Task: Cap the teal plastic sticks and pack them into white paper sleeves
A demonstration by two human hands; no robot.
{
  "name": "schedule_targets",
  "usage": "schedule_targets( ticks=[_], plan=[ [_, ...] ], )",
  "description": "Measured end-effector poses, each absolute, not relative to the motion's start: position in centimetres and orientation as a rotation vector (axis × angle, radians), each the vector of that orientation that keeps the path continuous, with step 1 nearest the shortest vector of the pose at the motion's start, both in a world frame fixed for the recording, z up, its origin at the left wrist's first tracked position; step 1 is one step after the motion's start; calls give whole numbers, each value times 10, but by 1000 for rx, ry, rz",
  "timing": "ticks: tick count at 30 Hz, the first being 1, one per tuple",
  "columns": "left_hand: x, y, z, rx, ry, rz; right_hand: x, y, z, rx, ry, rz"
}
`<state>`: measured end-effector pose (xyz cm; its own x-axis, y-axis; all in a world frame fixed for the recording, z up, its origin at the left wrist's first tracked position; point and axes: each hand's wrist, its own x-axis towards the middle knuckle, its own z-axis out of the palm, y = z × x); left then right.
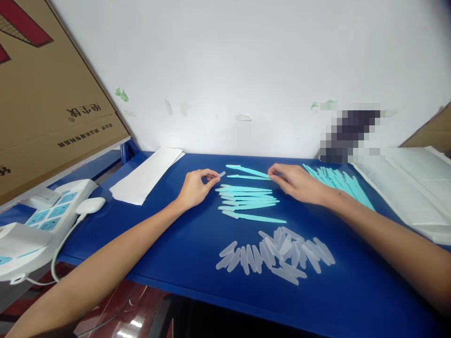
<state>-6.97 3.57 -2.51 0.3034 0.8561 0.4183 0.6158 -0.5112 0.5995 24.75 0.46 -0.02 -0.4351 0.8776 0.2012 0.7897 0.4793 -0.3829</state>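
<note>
My left hand (198, 188) is closed in a pinch on a small translucent blade cap (221, 174). Thumb and fingers of my right hand (294, 180) are pinched at the handle end of a turquoise eyebrow razor (252, 171), whose capped-looking tip points left toward my left hand. Just below it another razor (246, 177) ends at the same fingertips; I cannot tell whether it is gripped too. A row of several razors (250, 204) lies on the blue table (169, 249) between my arms. Nearer me is a loose pile of translucent blade caps (278, 251).
More turquoise razors (340, 183) are bunched behind my right wrist. Clear plastic packs (408, 188) lie at the right, a white paper sheet (144, 176) at the left. A white power strip (52, 220) with a cable and a large cardboard box (52, 94) stand far left.
</note>
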Motion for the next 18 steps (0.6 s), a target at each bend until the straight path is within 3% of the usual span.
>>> schedule_targets(
  ticks=[18],
  plan=[
    [-71,38,-27,2185,1291,1071,247,3,6,-1389,-2367,412]
  ],
)
